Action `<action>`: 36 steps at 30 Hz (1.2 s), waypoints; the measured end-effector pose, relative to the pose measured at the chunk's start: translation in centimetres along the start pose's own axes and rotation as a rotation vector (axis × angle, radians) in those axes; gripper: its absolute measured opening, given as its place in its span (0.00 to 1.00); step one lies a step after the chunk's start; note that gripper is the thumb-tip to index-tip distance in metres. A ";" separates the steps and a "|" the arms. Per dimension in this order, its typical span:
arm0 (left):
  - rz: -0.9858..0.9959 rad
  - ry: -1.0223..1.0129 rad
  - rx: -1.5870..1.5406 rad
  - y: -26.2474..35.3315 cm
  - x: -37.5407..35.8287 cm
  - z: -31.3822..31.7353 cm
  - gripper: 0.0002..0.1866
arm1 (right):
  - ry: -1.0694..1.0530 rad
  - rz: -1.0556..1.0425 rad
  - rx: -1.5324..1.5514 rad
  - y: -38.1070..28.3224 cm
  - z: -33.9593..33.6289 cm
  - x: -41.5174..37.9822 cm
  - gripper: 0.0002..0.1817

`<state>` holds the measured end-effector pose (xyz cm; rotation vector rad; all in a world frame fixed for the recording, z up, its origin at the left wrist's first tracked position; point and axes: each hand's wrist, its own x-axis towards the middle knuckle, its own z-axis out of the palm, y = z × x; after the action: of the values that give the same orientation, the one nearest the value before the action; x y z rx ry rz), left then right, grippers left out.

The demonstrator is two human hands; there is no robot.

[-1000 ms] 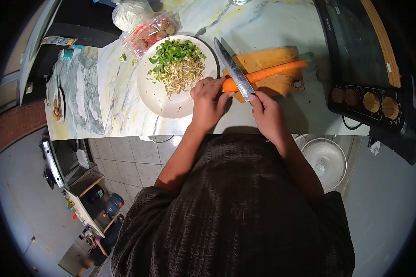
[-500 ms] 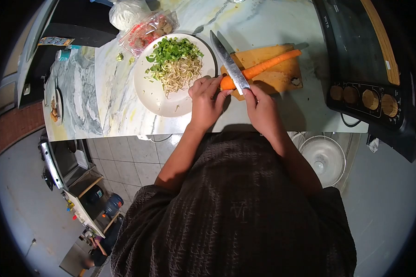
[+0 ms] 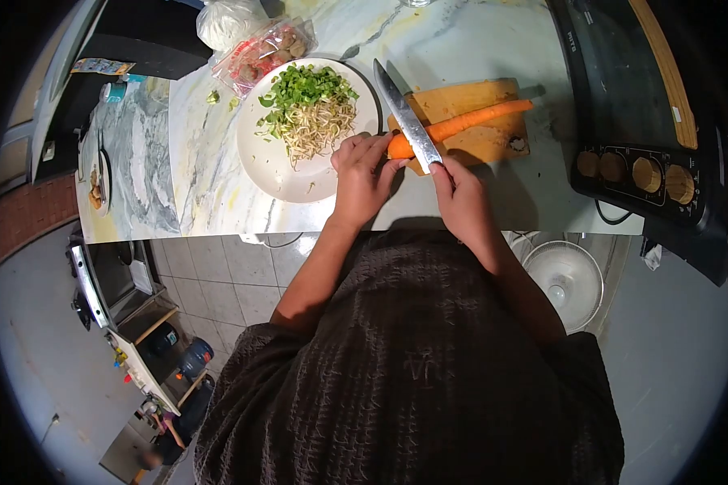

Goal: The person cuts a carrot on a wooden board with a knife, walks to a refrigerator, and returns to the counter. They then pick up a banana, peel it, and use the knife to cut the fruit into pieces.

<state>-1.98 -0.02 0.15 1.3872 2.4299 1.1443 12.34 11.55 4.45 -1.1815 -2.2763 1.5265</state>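
A long carrot lies slanted over a wooden cutting board, its thick end toward my left hand. The fingers of that hand are closed on this thick end. My right hand grips the handle of a kitchen knife. Its blade crosses over the carrot close to the thick end, tip pointing away from me and a little left. Left of the board stands a white plate bearing chopped green leaves and bean sprouts.
Behind the plate lie a plastic bag of brown round pieces and a white plastic bag. A black oven with knobs borders the right side. Below the counter edge is a mesh basket. Another person is far off, lower left.
The knife and my right hand have shifted slightly toward me and to the right along the cut line. My left hand keeps its hold on the carrot.
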 end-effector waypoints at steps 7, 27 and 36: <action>-0.015 -0.004 -0.012 -0.1 0.3 0.1 0.23 | -0.014 -0.024 -0.001 0.0 -0.2 0.5 0.12; -0.053 0.040 -0.057 0.2 -0.1 0.3 0.22 | 0.133 -0.411 -0.207 -0.3 0.7 -1.7 0.17; -0.042 0.023 -0.068 0.2 -0.1 0.3 0.22 | 0.117 -0.347 -0.269 -0.7 0.7 -2.5 0.17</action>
<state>-1.66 0.12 0.05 1.3040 2.3996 1.2281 13.35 9.24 5.43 -0.8417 -2.4981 1.0278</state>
